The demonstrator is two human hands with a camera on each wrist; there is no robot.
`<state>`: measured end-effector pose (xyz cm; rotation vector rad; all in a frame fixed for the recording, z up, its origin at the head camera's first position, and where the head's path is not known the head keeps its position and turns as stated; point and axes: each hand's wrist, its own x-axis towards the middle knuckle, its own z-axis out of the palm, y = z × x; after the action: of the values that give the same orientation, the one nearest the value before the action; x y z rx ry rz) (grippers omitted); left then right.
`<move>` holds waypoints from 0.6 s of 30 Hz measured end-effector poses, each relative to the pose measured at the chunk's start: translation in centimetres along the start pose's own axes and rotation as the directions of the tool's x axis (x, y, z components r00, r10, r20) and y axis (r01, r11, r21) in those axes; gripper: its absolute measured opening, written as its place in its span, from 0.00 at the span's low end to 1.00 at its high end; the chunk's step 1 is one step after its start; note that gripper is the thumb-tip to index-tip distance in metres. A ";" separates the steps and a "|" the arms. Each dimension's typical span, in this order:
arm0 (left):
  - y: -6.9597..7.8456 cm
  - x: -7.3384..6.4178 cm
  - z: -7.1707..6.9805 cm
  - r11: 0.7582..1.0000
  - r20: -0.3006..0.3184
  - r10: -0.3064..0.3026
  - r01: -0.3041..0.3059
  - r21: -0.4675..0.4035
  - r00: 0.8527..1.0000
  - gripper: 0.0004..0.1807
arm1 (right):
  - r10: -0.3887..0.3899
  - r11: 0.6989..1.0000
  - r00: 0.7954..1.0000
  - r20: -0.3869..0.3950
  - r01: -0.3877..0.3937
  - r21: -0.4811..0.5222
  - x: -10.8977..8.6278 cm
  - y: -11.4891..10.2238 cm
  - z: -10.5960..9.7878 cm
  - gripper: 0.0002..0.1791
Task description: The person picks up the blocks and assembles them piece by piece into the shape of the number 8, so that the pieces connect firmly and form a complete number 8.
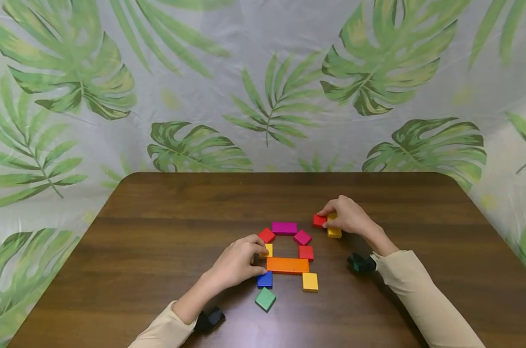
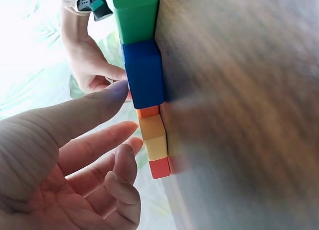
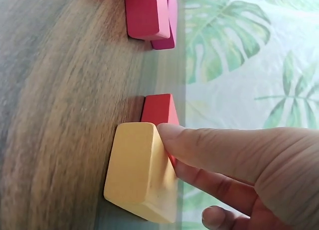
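Note:
My left hand (image 1: 238, 261) rests at the left side of a block figure. Its thumb touches the blue block (image 2: 144, 75), and its fingertips are by a small yellow block (image 2: 153, 138); the fingers are loosely bent. At the upper right, my right hand (image 1: 351, 217) pinches a red block (image 1: 319, 221) between thumb and finger. That block stands against a longer yellow block (image 3: 132, 163), which the thumb tip also appears to touch. The figure also has an orange bar (image 1: 287, 265), a purple bar (image 1: 284, 228), a pink block (image 1: 303, 237) and red blocks (image 1: 306, 253) (image 1: 266, 235).
A green block (image 1: 265, 299) lies turned at an angle below the blue one. Another yellow block (image 1: 310, 282) sits under the orange bar's right end. The brown wooden table (image 1: 158, 208) reaches back to a leaf-patterned curtain (image 1: 284, 87).

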<state>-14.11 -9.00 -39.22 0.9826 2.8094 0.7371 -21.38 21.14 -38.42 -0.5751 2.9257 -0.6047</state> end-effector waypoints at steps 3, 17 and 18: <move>0.0 0.0 -0.1 1.000 0.003 0.001 -0.001 -0.002 1.000 0.16 | -0.003 1.000 1.000 0.006 0.003 -0.009 -0.3 0.1 -0.2 0.15; 0.0 0.0 -0.1 1.000 0.004 -0.003 0.003 -0.009 1.000 0.17 | -0.002 0.998 1.000 0.003 0.002 -0.055 -2.6 -0.3 -0.1 0.14; 0.0 0.0 -0.1 1.000 0.003 -0.003 0.003 -0.009 1.000 0.17 | -0.011 0.998 1.000 -0.007 0.011 -0.068 -2.9 -0.4 0.0 0.14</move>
<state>-14.11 -9.04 -39.11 0.9776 2.8020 0.7475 -18.57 21.91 -38.17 -0.5977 2.9618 -0.5107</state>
